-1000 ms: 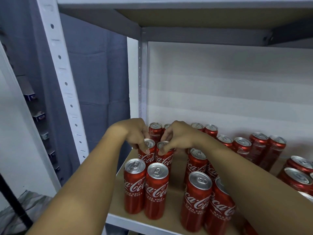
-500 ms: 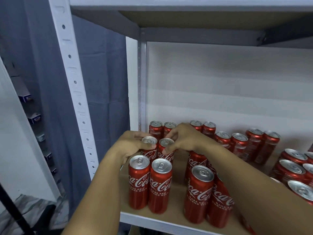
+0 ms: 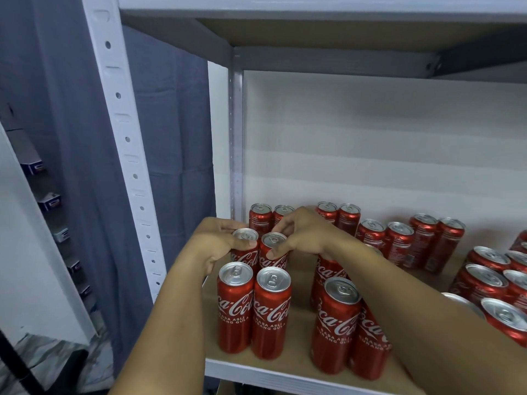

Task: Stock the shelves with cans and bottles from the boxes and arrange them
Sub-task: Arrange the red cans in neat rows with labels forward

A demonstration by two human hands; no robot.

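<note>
on the shelf (image 3: 296, 366) we see two front cans (image 3: 253, 309) side by side, two held cans (image 3: 259, 252) just behind them, a back row (image 3: 399, 240) along the wall, more cans (image 3: 490, 280) right.

Left hand (image 3: 219, 246): fingers curled, thumb pinching inward, forearm raised.
Right hand (image 3: 302, 235): just beside it, fingers curled downward.

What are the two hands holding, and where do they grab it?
Each hand pinches one red can by its silver top rim: the left hand holds the left can, the right hand the right can. Both cans stand on the shelf.
</note>
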